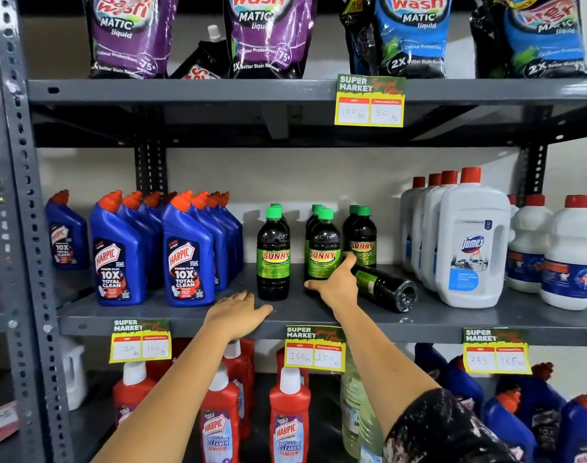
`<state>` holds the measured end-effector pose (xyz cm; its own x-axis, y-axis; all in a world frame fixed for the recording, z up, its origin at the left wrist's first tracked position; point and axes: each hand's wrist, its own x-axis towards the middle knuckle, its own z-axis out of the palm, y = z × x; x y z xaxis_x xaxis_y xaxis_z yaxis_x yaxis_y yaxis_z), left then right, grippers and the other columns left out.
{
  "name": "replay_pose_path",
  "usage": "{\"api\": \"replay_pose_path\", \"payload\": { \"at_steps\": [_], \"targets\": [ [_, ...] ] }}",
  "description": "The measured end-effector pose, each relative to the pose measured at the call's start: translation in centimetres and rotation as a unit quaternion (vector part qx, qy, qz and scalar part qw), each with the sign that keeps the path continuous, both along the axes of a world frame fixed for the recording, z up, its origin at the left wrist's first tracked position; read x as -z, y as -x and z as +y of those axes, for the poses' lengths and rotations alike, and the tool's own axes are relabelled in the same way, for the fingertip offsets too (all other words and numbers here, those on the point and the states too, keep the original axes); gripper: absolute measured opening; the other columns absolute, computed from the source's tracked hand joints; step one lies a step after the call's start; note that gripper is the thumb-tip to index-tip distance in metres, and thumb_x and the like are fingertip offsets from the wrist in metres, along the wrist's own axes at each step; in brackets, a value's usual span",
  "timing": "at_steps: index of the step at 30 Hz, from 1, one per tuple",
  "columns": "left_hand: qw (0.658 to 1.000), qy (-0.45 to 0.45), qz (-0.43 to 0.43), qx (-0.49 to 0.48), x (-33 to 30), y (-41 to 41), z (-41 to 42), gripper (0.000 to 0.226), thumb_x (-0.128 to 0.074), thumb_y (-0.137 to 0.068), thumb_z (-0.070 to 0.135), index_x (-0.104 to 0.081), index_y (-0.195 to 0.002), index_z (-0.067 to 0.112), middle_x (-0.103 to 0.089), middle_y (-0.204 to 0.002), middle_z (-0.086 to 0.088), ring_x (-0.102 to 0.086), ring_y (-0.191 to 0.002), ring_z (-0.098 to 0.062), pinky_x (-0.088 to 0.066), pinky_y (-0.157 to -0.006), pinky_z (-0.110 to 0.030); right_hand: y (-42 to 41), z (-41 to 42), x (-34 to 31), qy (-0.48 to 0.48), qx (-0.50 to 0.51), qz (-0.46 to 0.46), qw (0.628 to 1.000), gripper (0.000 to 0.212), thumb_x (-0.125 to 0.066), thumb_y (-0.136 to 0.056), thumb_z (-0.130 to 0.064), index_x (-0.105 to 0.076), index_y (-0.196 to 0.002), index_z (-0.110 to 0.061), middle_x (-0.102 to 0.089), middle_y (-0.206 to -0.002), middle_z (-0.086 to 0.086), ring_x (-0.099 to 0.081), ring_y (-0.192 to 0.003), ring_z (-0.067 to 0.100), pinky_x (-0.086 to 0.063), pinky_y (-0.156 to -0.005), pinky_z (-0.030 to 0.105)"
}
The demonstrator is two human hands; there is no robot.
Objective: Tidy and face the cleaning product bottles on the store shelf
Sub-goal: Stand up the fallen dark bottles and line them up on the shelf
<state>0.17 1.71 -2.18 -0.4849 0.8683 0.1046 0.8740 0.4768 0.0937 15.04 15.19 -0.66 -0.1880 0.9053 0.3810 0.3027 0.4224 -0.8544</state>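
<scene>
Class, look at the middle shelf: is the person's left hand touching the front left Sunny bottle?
Apart. The head view shows the left hand flat on the shelf edge, with bare shelf visible between its fingers and the Sunny bottle.

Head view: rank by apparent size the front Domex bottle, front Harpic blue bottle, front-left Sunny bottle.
1. Domex bottle, largest.
2. Harpic bottle.
3. Sunny bottle, smallest.
All three stand near the shelf's front edge, so nearness barely skews the order.

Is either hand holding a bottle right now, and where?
The right hand is on the fallen bottle near its neck; whether the grip has closed cannot be told. The left hand lies flat, holding nothing.
</scene>
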Motion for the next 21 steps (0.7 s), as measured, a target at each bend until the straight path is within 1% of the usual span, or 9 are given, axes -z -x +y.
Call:
{"api": "replay_pose_path", "payload": {
  "at_steps": [3, 5, 7, 9, 11, 13, 14, 17, 21],
  "targets": [
    [1.0, 0.0, 0.0, -0.002, 0.0, 0.0, 0.0, 0.079, -0.018, -0.091, 0.064, -0.014, -0.152, 0.014, -0.01, -0.162, -0.006, -0.013, -0.149, -0.021, -0.015, -0.12, -0.038, 0.0, -0.1, -0.3, 0.019, -0.026, -0.013, 0.999, 0.114, -0.087, -0.062, -0.023, -0.008, -0.143, -0.016, -0.055, -0.127, 0.02, -0.057, -0.112, 0.039, -0.048, -0.092, 0.046],
    [1.0, -0.002, 0.002, -0.002, 0.1, 0.0, 0.1, 0.079, -0.018, -0.091, 0.064, -0.014, -0.152, 0.014, -0.011, -0.162, -0.006, -0.014, -0.149, -0.022, -0.015, -0.119, -0.038, -0.4, -0.7, 0.0, -0.01, -0.025, -0.057, 0.998, 0.117, -0.085, -0.065, -0.025, -0.002, -0.147, -0.013, -0.045, -0.134, 0.024, -0.053, -0.116, 0.04, -0.046, -0.094, 0.045],
    [1.0, -0.003, 0.006, 0.0, 0.1, 0.3, 0.2, 0.079, -0.019, -0.091, 0.064, -0.015, -0.152, 0.015, -0.012, -0.162, -0.005, -0.015, -0.149, -0.021, -0.016, -0.119, -0.038, -1.8, -1.0, -0.2, -0.139, 0.035, -0.126, 0.982, 0.093, -0.078, -0.072, -0.027, -0.019, -0.142, -0.016, -0.044, -0.131, 0.02, -0.057, -0.109, 0.038, -0.05, -0.085, 0.044],
    [1.0, -0.002, 0.005, 0.0, 0.3, 0.5, 0.3, 0.079, -0.019, -0.091, 0.065, -0.016, -0.152, 0.014, -0.013, -0.162, -0.005, -0.015, -0.148, -0.021, -0.016, -0.119, -0.037, -4.0, -0.4, -1.8, -0.257, 0.101, -0.214, 0.937, 0.073, -0.073, -0.072, -0.033, -0.033, -0.132, -0.02, -0.049, -0.127, 0.015, -0.055, -0.111, 0.035, -0.049, -0.084, 0.047],
    [1.0, -0.004, 0.006, -0.005, 0.3, 0.5, 0.4, 0.079, -0.019, -0.091, 0.065, -0.016, -0.152, 0.015, -0.013, -0.162, -0.005, -0.015, -0.148, -0.021, -0.016, -0.118, -0.037, -6.1, 1.4, -4.4, -0.198, 0.095, -0.354, 0.909, 0.087, -0.076, -0.066, -0.045, -0.031, -0.137, -0.022, -0.046, -0.136, 0.015, -0.044, -0.126, 0.038, -0.04, -0.098, 0.053],
    [1.0, -0.007, 0.007, -0.004, 0.4, 0.5, 0.4, 0.079, -0.019, -0.09, 0.065, -0.016, -0.152, 0.015, -0.013, -0.162, -0.005, -0.015, -0.148, -0.021, -0.016, -0.118, -0.037, -7.6, 2.6, -6.4, -0.04, -0.014, -0.464, 0.885, 0.1, -0.079, -0.065, -0.049, -0.027, -0.144, -0.017, -0.04, -0.147, 0.013, -0.038, -0.134, 0.035, -0.036, -0.107, 0.047],
    [1.0, -0.009, 0.007, -0.004, 0.4, 0.5, 0.4, 0.079, -0.018, -0.09, 0.066, -0.016, -0.152, 0.016, -0.012, -0.162, -0.005, -0.015, -0.148, -0.021, -0.016, -0.118, -0.037, -7.9, 2.8, -6.7, 0.012, -0.063, -0.491, 0.869, 0.097, -0.079, -0.066, -0.047, -0.031, -0.143, -0.012, -0.041, -0.147, 0.012, -0.042, -0.132, 0.032, -0.038, -0.106, 0.042],
    [1.0, -0.008, 0.008, -0.004, 0.5, 0.5, 0.4, 0.08, -0.017, -0.09, 0.066, -0.014, -0.152, 0.016, -0.011, -0.162, -0.005, -0.014, -0.149, -0.02, -0.016, -0.118, -0.038, -8.4, 3.1, -5.5, 0.006, -0.074, -0.468, 0.881, 0.077, -0.079, -0.064, -0.045, -0.05, -0.126, -0.008, -0.058, -0.129, 0.012, -0.057, -0.109, 0.027, -0.049, -0.093, 0.036],
    [1.0, -0.009, 0.012, -0.002, 0.5, 0.4, 0.4, 0.079, -0.017, -0.09, 0.066, -0.015, -0.152, 0.016, -0.011, -0.162, -0.005, -0.014, -0.149, -0.02, -0.017, -0.118, -0.038, -10.2, 3.2, -3.3, -0.068, 0.03, -0.334, 0.94, 0.093, -0.075, -0.053, -0.053, -0.037, -0.133, -0.022, -0.062, -0.12, 0.008, -0.058, -0.11, 0.031, -0.05, -0.091, 0.043]
  ]
}}
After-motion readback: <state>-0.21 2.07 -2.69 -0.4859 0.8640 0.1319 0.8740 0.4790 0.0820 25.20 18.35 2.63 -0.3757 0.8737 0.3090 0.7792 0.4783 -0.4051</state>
